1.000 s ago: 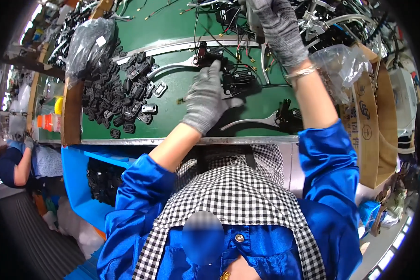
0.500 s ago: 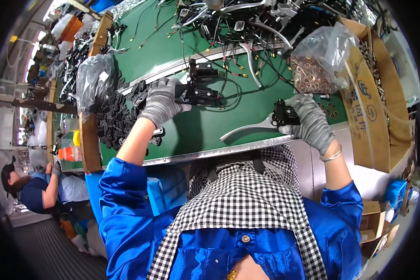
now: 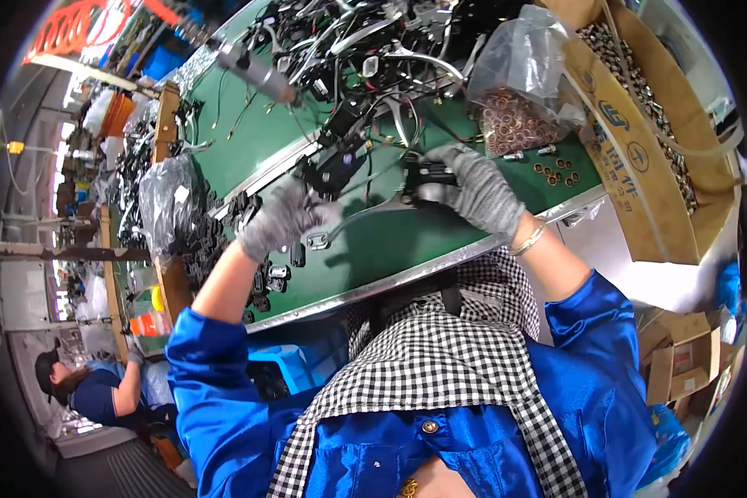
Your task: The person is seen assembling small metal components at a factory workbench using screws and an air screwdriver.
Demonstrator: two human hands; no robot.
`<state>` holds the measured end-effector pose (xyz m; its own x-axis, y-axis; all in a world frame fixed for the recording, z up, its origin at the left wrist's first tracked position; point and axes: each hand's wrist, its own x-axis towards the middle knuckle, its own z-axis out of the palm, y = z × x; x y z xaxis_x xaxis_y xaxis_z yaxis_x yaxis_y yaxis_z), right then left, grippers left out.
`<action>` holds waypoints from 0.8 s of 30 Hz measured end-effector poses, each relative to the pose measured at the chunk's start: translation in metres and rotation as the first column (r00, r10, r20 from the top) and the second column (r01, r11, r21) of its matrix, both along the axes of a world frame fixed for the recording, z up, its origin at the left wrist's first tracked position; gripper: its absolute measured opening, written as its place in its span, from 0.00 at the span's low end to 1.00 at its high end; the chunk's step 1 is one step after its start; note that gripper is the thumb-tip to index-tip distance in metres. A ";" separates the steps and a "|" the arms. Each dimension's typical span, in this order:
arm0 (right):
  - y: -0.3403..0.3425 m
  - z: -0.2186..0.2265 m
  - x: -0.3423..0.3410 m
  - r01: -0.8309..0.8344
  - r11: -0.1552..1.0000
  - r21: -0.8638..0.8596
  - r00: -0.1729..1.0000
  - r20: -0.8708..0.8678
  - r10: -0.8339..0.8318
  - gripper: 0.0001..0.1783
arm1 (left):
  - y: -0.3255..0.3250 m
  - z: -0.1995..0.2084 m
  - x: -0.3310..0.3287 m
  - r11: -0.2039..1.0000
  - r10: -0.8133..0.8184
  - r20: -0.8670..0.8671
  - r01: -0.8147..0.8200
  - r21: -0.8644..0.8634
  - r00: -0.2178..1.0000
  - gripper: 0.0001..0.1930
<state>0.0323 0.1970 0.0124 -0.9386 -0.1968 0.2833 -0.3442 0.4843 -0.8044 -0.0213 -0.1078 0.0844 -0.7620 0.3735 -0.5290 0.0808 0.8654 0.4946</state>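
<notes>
My gloved right hand (image 3: 480,192) is closed round the black body of a brake lever (image 3: 426,176), whose curved silver blade points left. My gloved left hand (image 3: 286,217) is beside a black fixture (image 3: 334,166) on the green table. Its fingers are smeared by motion, so I cannot make out whether they grip anything. The tip of the silver blade lies close to these fingers. Small black clamp pieces (image 3: 267,280) lie scattered below and left of my left hand. A power screwdriver (image 3: 257,73) hangs beyond the fixture, its tip blurred.
Copper-coloured washers fill a clear bag (image 3: 519,120), with several loose washers (image 3: 556,173) beside it. A cardboard box (image 3: 631,166) of metal fittings stands at right. Brake levers with cables (image 3: 382,41) heap up at the back. Another person (image 3: 100,386) works at far left.
My right hand has moved left with the brake lever, close to the fixture and my left hand. The screwdriver now shows at upper left. The whole view has shifted and tilted.
</notes>
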 end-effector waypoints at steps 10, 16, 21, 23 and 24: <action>-0.005 0.064 0.015 0.024 0.988 -0.154 0.975 -0.214 -0.058 0.29 | -0.009 -0.066 -0.019 0.930 0.036 -0.412 0.120 0.346 0.910 0.30; 0.151 0.160 0.090 0.204 0.978 0.037 0.972 -0.127 -0.198 0.17 | 0.051 -0.004 0.019 0.769 0.471 0.010 -0.415 0.486 0.882 0.29; 0.255 0.152 0.056 0.418 0.711 0.566 0.821 0.100 -0.562 0.10 | 0.099 0.009 0.024 0.805 0.207 0.181 -0.273 0.527 0.961 0.24; 0.271 0.127 0.022 0.311 0.638 0.704 0.843 0.106 -0.527 0.10 | 0.129 0.014 0.019 0.885 0.337 0.130 -0.361 0.294 0.932 0.21; 0.278 0.108 0.005 0.228 0.562 0.795 0.833 0.140 -0.536 0.09 | 0.130 0.011 0.014 0.882 0.345 0.132 -0.369 0.292 0.929 0.21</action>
<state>0.0377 0.4754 0.1206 -0.9693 0.2140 -0.1208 0.2299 0.9633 -0.1384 -0.0073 0.0225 0.0951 -0.8377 0.2361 -0.4925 -0.2520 0.6329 0.7321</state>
